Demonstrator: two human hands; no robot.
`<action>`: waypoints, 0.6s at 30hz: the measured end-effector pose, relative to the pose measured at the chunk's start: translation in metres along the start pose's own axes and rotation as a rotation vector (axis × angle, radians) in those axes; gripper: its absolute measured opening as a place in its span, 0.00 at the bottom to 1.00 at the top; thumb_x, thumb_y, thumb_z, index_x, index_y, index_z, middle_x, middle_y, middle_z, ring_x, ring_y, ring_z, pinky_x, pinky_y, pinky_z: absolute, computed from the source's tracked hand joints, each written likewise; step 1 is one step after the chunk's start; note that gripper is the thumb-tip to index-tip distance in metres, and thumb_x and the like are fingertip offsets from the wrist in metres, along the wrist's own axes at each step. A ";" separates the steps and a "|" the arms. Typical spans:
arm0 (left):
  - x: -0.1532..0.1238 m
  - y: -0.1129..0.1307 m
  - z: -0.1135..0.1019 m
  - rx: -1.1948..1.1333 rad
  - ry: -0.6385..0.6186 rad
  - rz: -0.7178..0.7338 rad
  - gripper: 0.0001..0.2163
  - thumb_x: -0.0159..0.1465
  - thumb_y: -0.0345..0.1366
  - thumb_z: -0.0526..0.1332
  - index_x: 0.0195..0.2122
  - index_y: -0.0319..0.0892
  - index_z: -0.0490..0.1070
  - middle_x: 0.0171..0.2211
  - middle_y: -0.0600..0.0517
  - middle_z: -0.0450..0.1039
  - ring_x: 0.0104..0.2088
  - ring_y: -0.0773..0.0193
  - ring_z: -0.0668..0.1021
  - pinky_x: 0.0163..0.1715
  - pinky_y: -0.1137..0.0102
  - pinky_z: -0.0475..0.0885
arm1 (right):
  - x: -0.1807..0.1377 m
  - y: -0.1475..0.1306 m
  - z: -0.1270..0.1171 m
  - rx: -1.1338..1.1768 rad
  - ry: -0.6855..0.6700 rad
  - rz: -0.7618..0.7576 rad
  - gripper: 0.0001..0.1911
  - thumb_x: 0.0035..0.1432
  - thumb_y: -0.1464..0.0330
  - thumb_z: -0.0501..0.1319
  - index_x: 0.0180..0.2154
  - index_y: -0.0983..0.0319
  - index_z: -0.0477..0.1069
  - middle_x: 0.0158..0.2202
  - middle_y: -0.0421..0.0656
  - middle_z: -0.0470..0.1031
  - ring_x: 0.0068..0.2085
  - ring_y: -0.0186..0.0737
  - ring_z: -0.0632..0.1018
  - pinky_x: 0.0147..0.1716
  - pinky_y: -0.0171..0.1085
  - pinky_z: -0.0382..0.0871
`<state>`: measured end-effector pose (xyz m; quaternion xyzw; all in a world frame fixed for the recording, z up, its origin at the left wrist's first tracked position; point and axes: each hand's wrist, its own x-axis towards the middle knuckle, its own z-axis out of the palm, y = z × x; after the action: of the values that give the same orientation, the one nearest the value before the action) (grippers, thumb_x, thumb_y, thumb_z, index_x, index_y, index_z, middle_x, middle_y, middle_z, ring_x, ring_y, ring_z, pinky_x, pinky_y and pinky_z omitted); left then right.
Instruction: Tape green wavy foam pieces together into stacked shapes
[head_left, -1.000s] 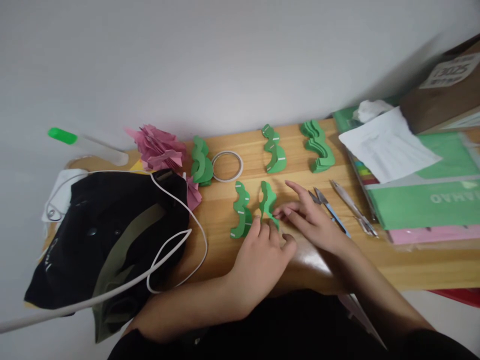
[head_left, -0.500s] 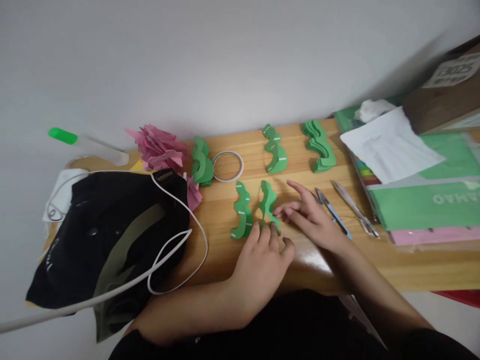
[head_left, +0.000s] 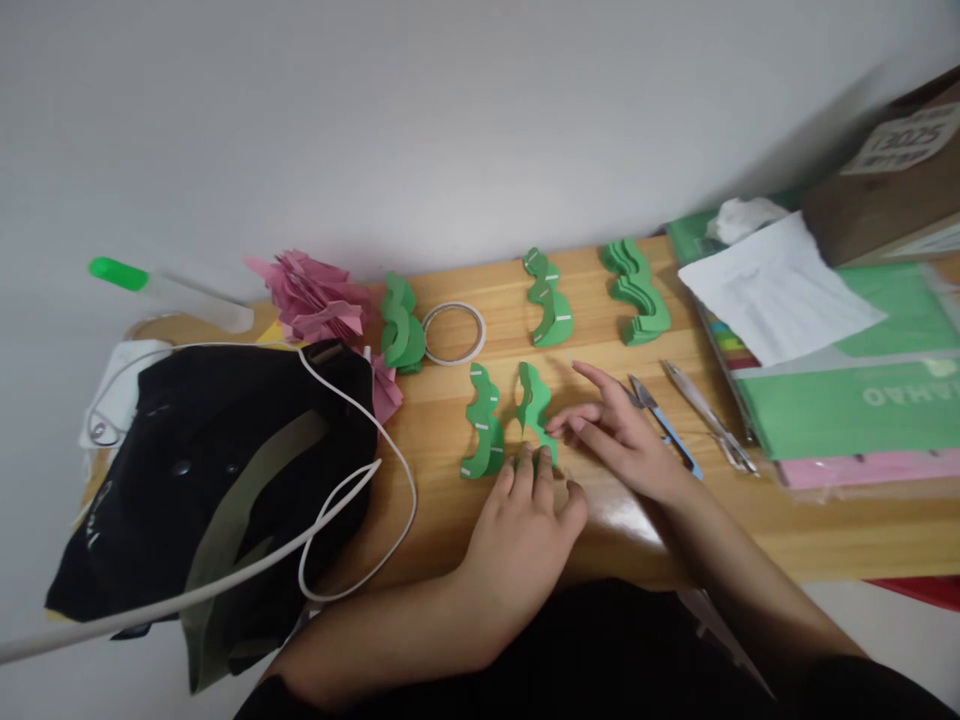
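My left hand (head_left: 529, 520) lies on the wooden table with its fingers flat over the lower end of a wavy green paper cutout (head_left: 531, 400). Beside that cutout's right edge, my right hand (head_left: 619, 430) has its index finger stretched out and its other fingers loosely bent. Their tips are close to the paper; whether they touch it I cannot tell. Just left of my left fingertips is another green paper cutout (head_left: 484, 425) with short white strips on it. Farther back lie a third striped cutout (head_left: 551, 300) and a stack of green cutouts (head_left: 637, 290).
At left are pink paper petals (head_left: 315, 295), folded green paper (head_left: 401, 325), a tape roll (head_left: 482, 345), a black bag (head_left: 247, 450) and a white cable (head_left: 411, 470). Blue-handled snips (head_left: 671, 425), a pen-like tool (head_left: 701, 405), green packs (head_left: 862, 410) and a box (head_left: 885, 195) are at right.
My left fingers have shifted slightly on the green cutout, and its upper part leans a little left. My right hand stays nearly where it was.
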<state>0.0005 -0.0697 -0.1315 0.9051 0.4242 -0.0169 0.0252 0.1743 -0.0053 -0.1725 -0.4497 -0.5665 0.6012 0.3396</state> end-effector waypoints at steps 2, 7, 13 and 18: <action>0.000 0.001 0.000 -0.010 0.005 -0.002 0.08 0.68 0.33 0.56 0.46 0.40 0.70 0.52 0.35 0.75 0.54 0.46 0.77 0.46 0.58 0.75 | 0.000 0.000 0.000 0.008 0.001 0.004 0.32 0.66 0.58 0.56 0.65 0.57 0.46 0.38 0.46 0.80 0.41 0.42 0.81 0.41 0.44 0.74; 0.003 0.001 -0.005 -0.064 -0.096 -0.004 0.08 0.69 0.33 0.56 0.46 0.40 0.71 0.54 0.33 0.73 0.55 0.43 0.76 0.46 0.55 0.76 | 0.000 0.001 0.000 0.029 0.012 0.006 0.31 0.65 0.58 0.57 0.64 0.56 0.47 0.38 0.45 0.80 0.40 0.41 0.80 0.40 0.43 0.74; 0.008 -0.001 -0.019 -0.187 -0.300 -0.046 0.12 0.70 0.32 0.52 0.51 0.43 0.71 0.60 0.32 0.66 0.61 0.40 0.68 0.51 0.50 0.74 | 0.004 -0.007 0.006 0.123 0.156 0.030 0.25 0.60 0.56 0.62 0.55 0.57 0.62 0.31 0.41 0.79 0.33 0.38 0.79 0.32 0.37 0.74; 0.008 -0.003 -0.021 -0.217 -0.316 -0.052 0.13 0.70 0.31 0.52 0.52 0.43 0.70 0.61 0.32 0.65 0.62 0.39 0.66 0.51 0.49 0.73 | 0.010 -0.021 0.011 0.059 0.357 0.142 0.15 0.52 0.56 0.66 0.32 0.61 0.71 0.18 0.35 0.69 0.18 0.30 0.69 0.17 0.32 0.63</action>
<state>0.0034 -0.0601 -0.1115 0.8720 0.4374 -0.1136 0.1884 0.1580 0.0022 -0.1535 -0.5781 -0.4463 0.5505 0.4045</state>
